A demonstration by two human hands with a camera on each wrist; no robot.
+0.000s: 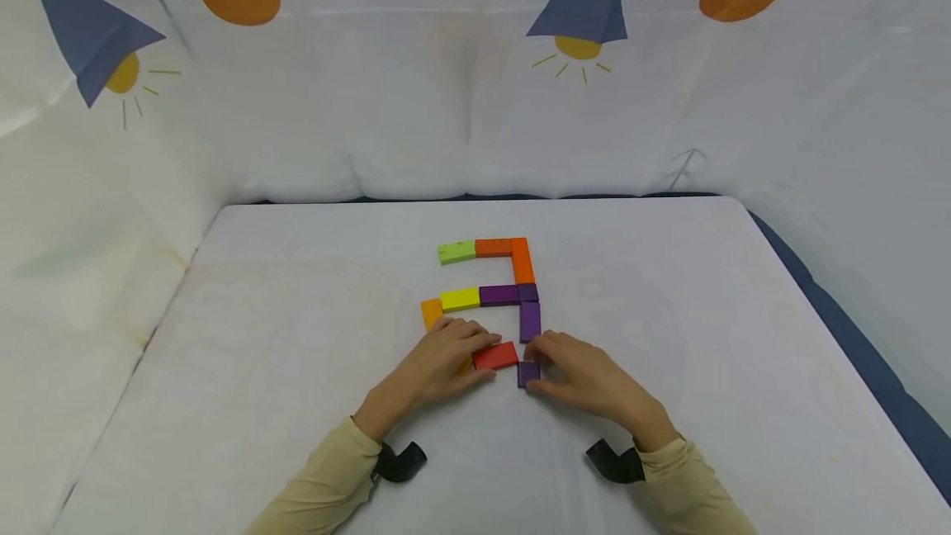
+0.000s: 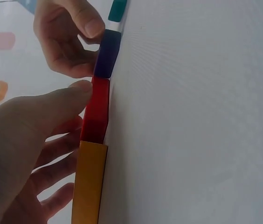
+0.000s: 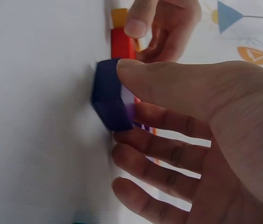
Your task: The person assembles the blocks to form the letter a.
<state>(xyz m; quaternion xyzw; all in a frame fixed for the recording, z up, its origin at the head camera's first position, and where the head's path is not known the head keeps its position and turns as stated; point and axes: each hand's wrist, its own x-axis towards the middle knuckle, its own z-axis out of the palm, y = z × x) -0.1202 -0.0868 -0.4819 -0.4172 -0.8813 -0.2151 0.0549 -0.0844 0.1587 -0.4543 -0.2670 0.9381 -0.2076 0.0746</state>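
Observation:
My left hand (image 1: 446,357) holds a red block (image 1: 495,356) between thumb and fingers, the thumb on its near side. To the right, my right hand (image 1: 587,374) pinches a short dark purple block (image 1: 528,373) with its thumb at the near edge and fingers behind. The left wrist view has the purple block (image 2: 107,53) at the red block's (image 2: 95,109) far end, with an orange-yellow block (image 2: 89,182) at its other end. My left hand partly covers the orange-yellow blocks (image 1: 431,310) on the left in the head view.
Beyond the hands, a purple block (image 1: 530,322), a yellow block (image 1: 460,299), orange blocks (image 1: 523,261) and a lime-green block (image 1: 456,252) form connected lines on the white table (image 1: 297,287). A teal block (image 2: 117,10) lies past the right hand. Printed white cloth (image 1: 416,106) hangs behind.

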